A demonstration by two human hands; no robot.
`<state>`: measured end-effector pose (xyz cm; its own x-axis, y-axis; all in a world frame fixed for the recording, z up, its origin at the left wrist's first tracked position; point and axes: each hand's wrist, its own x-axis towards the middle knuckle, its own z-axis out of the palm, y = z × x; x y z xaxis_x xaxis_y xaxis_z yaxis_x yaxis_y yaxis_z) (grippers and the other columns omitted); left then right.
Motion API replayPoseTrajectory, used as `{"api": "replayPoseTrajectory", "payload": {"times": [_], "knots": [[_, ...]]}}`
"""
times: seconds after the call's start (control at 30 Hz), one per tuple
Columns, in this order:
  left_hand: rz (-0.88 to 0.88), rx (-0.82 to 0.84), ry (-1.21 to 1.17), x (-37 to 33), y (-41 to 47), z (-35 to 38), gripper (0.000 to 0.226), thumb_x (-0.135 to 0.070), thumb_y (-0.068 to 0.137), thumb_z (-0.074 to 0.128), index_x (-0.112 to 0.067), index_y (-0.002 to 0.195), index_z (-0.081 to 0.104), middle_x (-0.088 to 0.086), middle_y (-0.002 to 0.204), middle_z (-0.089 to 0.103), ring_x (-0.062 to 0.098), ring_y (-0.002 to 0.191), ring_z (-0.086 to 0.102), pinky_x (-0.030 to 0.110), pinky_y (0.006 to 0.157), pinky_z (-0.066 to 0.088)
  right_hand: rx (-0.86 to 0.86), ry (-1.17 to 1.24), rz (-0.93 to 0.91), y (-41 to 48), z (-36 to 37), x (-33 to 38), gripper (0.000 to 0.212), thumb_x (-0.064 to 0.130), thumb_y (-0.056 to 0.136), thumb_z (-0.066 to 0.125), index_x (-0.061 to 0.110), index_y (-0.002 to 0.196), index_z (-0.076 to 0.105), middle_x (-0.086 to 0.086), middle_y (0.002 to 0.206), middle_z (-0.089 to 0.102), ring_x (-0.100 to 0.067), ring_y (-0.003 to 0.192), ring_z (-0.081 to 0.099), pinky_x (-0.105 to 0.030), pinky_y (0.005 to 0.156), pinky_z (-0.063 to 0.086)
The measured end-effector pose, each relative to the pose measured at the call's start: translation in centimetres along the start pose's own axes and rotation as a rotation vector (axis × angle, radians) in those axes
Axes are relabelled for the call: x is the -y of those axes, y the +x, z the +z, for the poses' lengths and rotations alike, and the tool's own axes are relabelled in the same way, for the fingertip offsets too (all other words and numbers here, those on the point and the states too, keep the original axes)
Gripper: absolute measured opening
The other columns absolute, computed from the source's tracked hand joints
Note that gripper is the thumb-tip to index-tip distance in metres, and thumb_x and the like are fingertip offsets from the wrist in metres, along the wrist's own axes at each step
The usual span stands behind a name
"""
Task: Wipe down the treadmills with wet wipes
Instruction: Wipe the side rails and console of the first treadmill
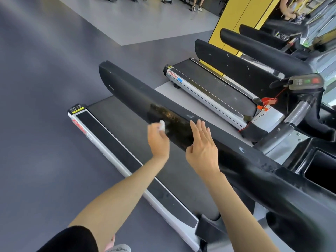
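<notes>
A long black handrail [127, 84] of the nearest treadmill runs diagonally across the view, with a wet glossy patch near its middle. My left hand [158, 140] holds a small white wet wipe [162, 125] against the rail's near side at that patch. My right hand [202, 148] rests on the rail just right of the patch, fingers straight and together. Below the rail lie the treadmill's dark belt [116, 113] and its silver side rail [101, 142].
A second treadmill [209, 88] stands beyond, with its own black handrail, a console [305, 81] and a red safety clip on a cord [269, 101]. More machines and yellow panels [241, 19] sit at the back right. People's legs show at the top. Grey floor spreads left.
</notes>
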<state>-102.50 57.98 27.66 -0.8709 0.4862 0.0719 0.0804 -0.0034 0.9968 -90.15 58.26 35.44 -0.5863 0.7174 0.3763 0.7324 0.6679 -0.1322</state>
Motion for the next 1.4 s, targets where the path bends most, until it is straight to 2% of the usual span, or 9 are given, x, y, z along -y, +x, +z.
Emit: {"api": "replayPoseTrajectory", "payload": {"times": [0.13,0.37,0.57,0.8,0.97,1.03,1.17,1.27,1.4], "knots": [[0.031,0.173,0.015,1.8,-3.6,1.1,0.024,-0.015,0.1,0.044,-0.006,0.08,0.053,0.006,0.087,0.051,0.016,0.078,0.051,0.009,0.069,0.038,0.015,0.044,0.006,0.1,-0.4,-0.3,0.076,-0.01,0.072,0.053,0.004,0.145,0.038,-0.018,0.148,0.04,-0.03,0.142,0.031,-0.042,0.116,0.029],[-0.037,-0.142,0.064,-1.3,1.8,0.5,0.022,-0.014,0.1,0.039,-0.005,0.086,0.053,0.003,0.093,0.049,0.003,0.077,0.04,0.016,0.07,0.039,0.086,0.041,-0.008,0.1,-1.4,-0.5,0.076,-0.003,0.081,0.051,0.014,0.151,0.027,-0.011,0.156,0.03,-0.023,0.147,0.019,-0.031,0.117,0.019],[0.13,0.289,0.004,1.1,-7.4,2.5,0.01,-0.01,0.093,0.053,-0.015,0.085,0.051,-0.001,0.096,0.05,0.011,0.088,0.052,0.022,0.078,0.048,0.097,0.029,-0.027,0.1,-1.8,-0.2,0.067,0.005,0.083,0.043,0.008,0.149,0.031,-0.018,0.153,0.031,-0.03,0.145,0.023,-0.039,0.119,0.02],[-0.041,-0.088,-0.028,0.4,0.5,1.2,0.022,-0.013,0.1,0.04,-0.005,0.081,0.048,0.007,0.089,0.044,0.011,0.079,0.043,0.021,0.07,0.041,0.114,0.002,-0.012,0.2,-1.6,-0.3,0.08,-0.006,0.079,0.052,0.014,0.152,0.024,-0.014,0.156,0.026,-0.027,0.147,0.017,-0.03,0.116,0.015],[0.014,0.169,-0.068,1.9,-5.6,3.5,0.021,-0.014,0.09,0.047,-0.017,0.07,0.04,0.002,0.081,0.042,0.019,0.074,0.042,0.037,0.069,0.049,0.127,0.018,-0.004,0.2,-1.8,0.2,0.079,-0.008,0.08,0.05,0.011,0.152,0.025,-0.016,0.157,0.024,-0.027,0.147,0.015,-0.039,0.121,0.018],[-0.052,0.253,-0.11,3.0,-7.3,3.9,0.019,-0.006,0.09,0.054,-0.014,0.075,0.046,0.002,0.087,0.046,0.017,0.079,0.047,0.034,0.075,0.053,0.142,0.017,0.013,0.1,-2.1,0.3,0.077,-0.007,0.082,0.049,0.012,0.152,0.023,-0.013,0.158,0.021,-0.025,0.148,0.013,-0.038,0.121,0.017],[-0.083,0.014,-0.107,1.6,-2.7,1.8,0.028,-0.001,0.093,0.04,-0.013,0.068,0.033,0.004,0.073,0.034,0.011,0.067,0.034,0.037,0.066,0.041,0.136,0.003,0.015,0.2,-2.3,0.6,0.078,-0.007,0.084,0.049,0.016,0.153,0.021,-0.01,0.159,0.021,-0.025,0.148,0.012,-0.035,0.119,0.017],[-0.216,-0.15,-0.13,0.0,2.2,0.4,0.018,-0.002,0.097,0.041,-0.007,0.081,0.043,0.015,0.087,0.043,0.02,0.078,0.045,0.032,0.076,0.046,0.108,-0.015,0.049,0.1,-1.9,0.8,0.079,-0.009,0.084,0.049,0.016,0.153,0.02,-0.01,0.159,0.022,-0.025,0.148,0.014,-0.028,0.115,0.013],[-0.26,-0.073,-0.088,-0.4,-0.5,2.3,0.02,-0.007,0.099,0.039,0.004,0.087,0.052,0.022,0.096,0.051,0.03,0.087,0.055,0.039,0.078,0.051,-0.011,-0.04,0.078,0.1,-0.6,1.0,0.08,-0.017,0.075,0.053,0.008,0.148,0.033,-0.017,0.15,0.037,-0.031,0.143,0.029,-0.034,0.115,0.021]]}}
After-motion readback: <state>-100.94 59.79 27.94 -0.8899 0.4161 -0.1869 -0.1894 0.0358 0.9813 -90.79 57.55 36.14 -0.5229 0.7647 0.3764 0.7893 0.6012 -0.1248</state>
